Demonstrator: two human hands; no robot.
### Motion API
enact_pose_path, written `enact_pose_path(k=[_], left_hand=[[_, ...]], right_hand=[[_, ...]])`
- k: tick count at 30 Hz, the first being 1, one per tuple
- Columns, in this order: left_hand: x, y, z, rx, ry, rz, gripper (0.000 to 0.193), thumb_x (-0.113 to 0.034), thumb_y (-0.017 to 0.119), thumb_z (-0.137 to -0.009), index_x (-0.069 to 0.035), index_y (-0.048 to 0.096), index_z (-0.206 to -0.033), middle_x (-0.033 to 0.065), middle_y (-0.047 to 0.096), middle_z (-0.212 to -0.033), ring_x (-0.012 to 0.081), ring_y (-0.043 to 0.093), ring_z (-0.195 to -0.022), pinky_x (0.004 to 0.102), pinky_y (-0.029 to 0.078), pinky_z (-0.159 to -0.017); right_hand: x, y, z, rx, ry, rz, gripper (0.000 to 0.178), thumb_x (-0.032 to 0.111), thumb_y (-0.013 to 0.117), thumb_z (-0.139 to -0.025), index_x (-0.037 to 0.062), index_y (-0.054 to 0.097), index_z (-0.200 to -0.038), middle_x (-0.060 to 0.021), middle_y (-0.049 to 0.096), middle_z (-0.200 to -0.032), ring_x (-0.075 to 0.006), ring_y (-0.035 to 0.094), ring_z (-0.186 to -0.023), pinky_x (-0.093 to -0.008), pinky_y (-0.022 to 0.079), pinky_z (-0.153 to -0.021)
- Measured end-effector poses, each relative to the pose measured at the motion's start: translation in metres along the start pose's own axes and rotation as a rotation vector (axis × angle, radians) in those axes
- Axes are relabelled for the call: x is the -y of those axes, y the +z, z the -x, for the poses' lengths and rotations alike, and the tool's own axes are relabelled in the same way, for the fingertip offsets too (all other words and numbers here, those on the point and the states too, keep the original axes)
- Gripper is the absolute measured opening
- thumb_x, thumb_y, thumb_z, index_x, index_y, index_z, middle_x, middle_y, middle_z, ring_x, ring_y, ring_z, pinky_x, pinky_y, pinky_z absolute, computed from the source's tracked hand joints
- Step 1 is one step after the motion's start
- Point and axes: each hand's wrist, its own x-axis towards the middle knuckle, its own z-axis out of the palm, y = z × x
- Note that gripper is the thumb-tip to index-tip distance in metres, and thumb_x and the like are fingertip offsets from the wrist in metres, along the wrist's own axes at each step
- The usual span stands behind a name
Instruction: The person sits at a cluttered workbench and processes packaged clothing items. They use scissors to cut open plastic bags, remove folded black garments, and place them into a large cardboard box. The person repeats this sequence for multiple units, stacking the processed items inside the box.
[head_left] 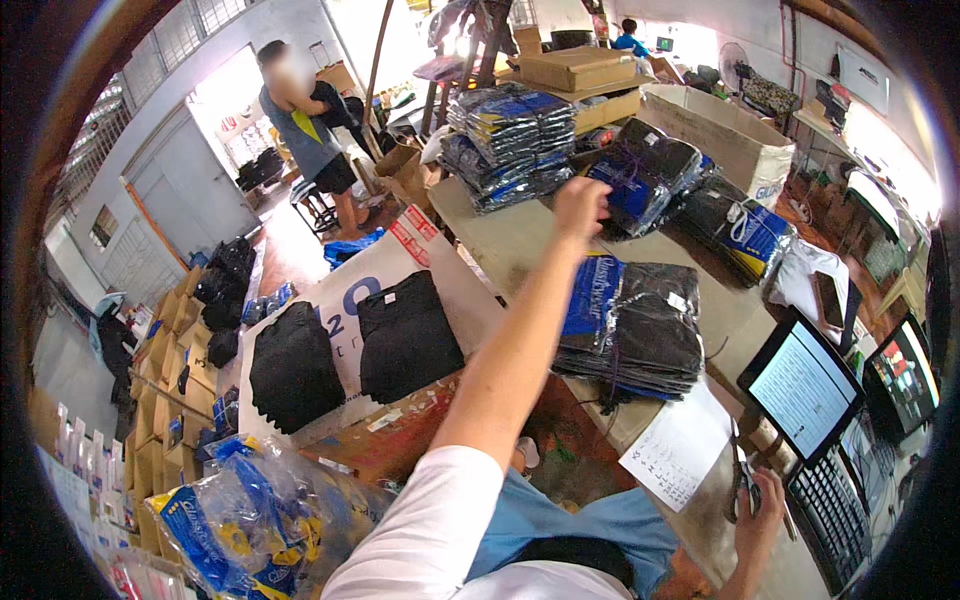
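Note:
My left hand is stretched far forward over the table, beside a tied bundle of packaged black garments. Its fingers are slightly curled and apart, with nothing visible in them. Down at the right, my right hand is closed round the handles of a pair of scissors, blades pointing away from me. The scissors lie over the edge of a handwritten paper sheet. Between my hands sits another tied stack of bagged dark garments with blue printed wrapping.
A tall pile of bagged garments stands beyond my left hand, with cardboard boxes behind. Folded black garments lie on a board at left. A tablet screen and keyboard are at right. A person stands far left.

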Motion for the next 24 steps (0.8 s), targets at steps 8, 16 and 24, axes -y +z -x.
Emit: enact_pose_path(k=[8,16,24], left_hand=[[0.069,-0.096,0.045,0.252,-0.143,-0.546,0.074,-0.051,0.072,-0.073,-0.004,0.053,-0.127,0.0229,0.049,-0.132,0.031,0.045,-0.125,0.0406,0.035,-0.104],[0.102,-0.102,0.109,-0.094,0.165,-0.708,0.091,-0.04,0.08,-0.069,-0.001,0.036,-0.138,0.022,0.046,-0.134,0.0293,0.046,-0.124,0.0377,0.034,-0.105],[0.041,-0.078,0.142,-0.208,0.447,-1.016,0.064,-0.031,0.077,-0.069,-0.013,0.053,-0.126,0.0183,0.049,-0.131,0.0398,0.037,-0.129,0.0578,0.022,-0.106]], right_hand=[[0.075,0.04,-0.051,0.202,0.006,-0.539,0.041,0.009,0.063,-0.085,0.0025,0.052,-0.124,-0.0147,0.05,-0.133,-0.0277,0.051,-0.119,-0.0384,0.045,-0.094],[0.082,0.121,-0.141,0.255,-0.006,-0.454,0.037,0.026,0.052,-0.096,-0.0025,0.056,-0.118,-0.0188,0.061,-0.11,-0.0244,0.06,-0.099,-0.0342,0.048,-0.082],[0.057,0.121,-0.161,0.369,0.013,-0.735,0.032,0.023,0.058,-0.093,-0.0052,0.056,-0.107,-0.0073,0.06,-0.083,-0.0146,0.055,-0.076,-0.0286,0.046,-0.064]])
